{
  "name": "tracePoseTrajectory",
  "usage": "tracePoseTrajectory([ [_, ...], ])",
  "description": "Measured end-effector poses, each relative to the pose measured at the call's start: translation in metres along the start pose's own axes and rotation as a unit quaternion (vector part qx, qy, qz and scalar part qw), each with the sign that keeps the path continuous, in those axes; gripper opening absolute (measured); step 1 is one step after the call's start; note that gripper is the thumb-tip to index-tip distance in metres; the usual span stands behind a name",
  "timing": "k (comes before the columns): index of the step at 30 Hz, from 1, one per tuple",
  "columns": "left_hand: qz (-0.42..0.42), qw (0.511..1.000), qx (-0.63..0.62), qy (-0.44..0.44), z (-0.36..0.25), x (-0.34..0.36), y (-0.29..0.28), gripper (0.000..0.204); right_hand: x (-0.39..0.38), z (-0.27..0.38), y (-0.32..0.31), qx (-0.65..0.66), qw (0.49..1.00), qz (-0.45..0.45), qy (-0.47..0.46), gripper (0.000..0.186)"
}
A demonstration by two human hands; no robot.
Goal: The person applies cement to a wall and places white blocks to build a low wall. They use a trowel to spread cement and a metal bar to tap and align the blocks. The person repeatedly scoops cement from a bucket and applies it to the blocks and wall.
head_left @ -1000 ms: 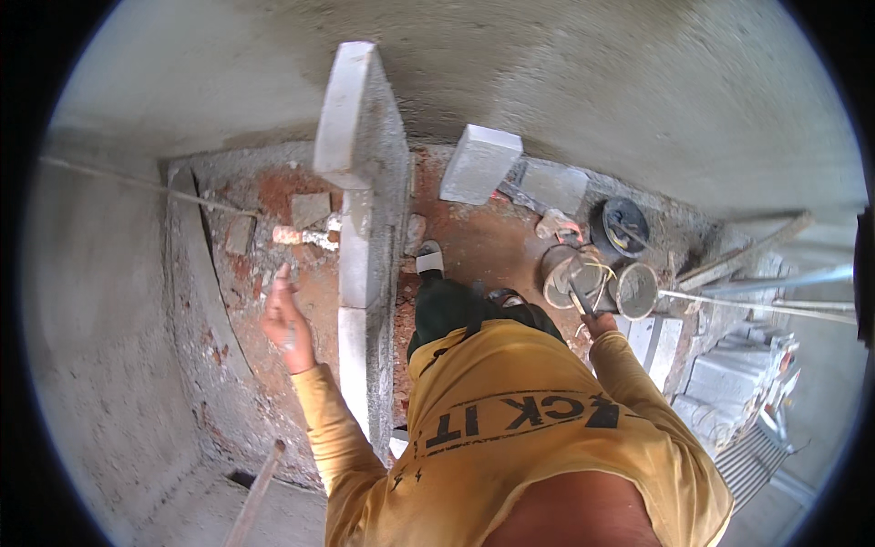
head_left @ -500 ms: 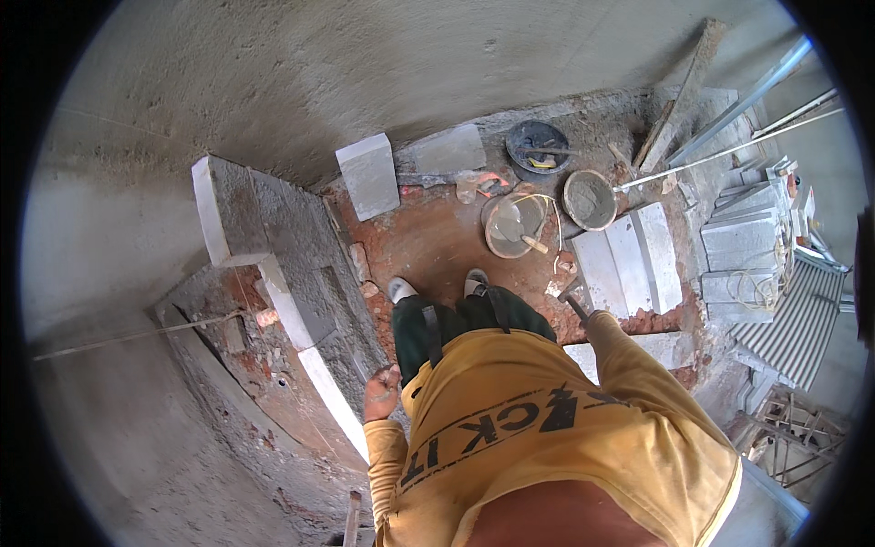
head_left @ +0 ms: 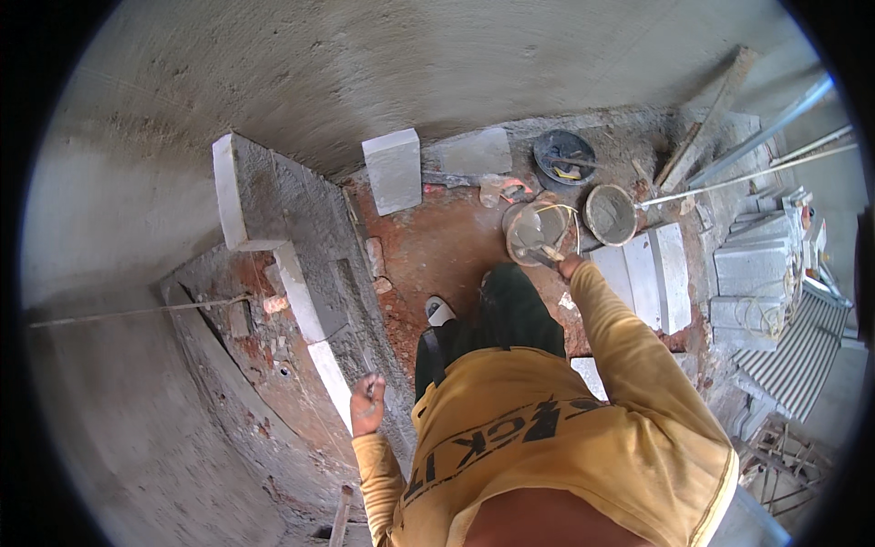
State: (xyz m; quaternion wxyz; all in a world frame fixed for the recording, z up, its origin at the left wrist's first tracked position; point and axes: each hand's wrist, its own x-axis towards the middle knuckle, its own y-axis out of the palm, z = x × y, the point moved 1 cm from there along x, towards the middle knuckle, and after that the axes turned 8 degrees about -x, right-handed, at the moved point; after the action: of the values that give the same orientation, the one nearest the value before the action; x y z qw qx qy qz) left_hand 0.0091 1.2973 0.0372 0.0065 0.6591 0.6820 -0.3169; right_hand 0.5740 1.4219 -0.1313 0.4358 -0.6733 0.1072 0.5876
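My right hand [head_left: 569, 266] reaches to the near side of a round mortar bucket [head_left: 516, 246] and is closed round a short dark hand tool, whose kind I cannot make out. Beside its fingers, the pale handle of a trowel [head_left: 551, 252] rests over the bucket's rim, with wet grey mortar inside. My left hand [head_left: 367, 404] hangs beside the low block wall [head_left: 330, 387], fingers loosely bent and apart, holding nothing. That wall has a mortar-covered top and a taller white block [head_left: 230, 191] at its far end.
A second mortar bucket [head_left: 610, 216] and a black tub [head_left: 564, 157] stand beyond. White blocks [head_left: 670, 278] lie at my right, and another block [head_left: 393, 171] stands by the far wall. Planks [head_left: 711, 118] lean at the far right. A string line [head_left: 137, 312] crosses at the left.
My right hand has moved forward with its tool, from beside the blocks to the mortar bucket. My left hand has shifted slightly down and left, its fingers loosening. My feet have moved apart.
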Motion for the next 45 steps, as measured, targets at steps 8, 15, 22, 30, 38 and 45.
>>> tracePoseTrajectory([
  [8,-0.09,0.98,-0.006,-0.177,0.057,-0.075,0.022,0.033,0.164,0.113,-0.039,-0.228,0.958,-0.073,-0.159,0.025],
  [15,-0.142,0.945,-0.072,-0.288,-0.054,-0.049,0.157,0.031,0.314,0.209,-0.061,-0.526,0.819,-0.042,-0.226,0.033],
  [22,-0.088,0.9,-0.037,-0.425,-0.059,-0.057,0.238,0.045,0.43,0.226,-0.062,-0.619,0.752,-0.053,-0.222,0.044],
  [30,-0.046,0.917,-0.353,-0.18,-0.169,0.007,0.203,0.029,0.32,0.229,-0.093,-0.693,0.605,-0.161,-0.358,0.045],
  [38,0.213,0.796,-0.433,0.367,-0.305,0.025,0.122,0.032,0.223,0.139,-0.13,-0.685,0.655,-0.043,-0.317,0.037],
  [45,0.019,0.811,-0.33,0.483,-0.318,-0.087,0.074,0.017,0.126,0.057,-0.151,-0.675,0.667,-0.133,-0.286,0.04],
])
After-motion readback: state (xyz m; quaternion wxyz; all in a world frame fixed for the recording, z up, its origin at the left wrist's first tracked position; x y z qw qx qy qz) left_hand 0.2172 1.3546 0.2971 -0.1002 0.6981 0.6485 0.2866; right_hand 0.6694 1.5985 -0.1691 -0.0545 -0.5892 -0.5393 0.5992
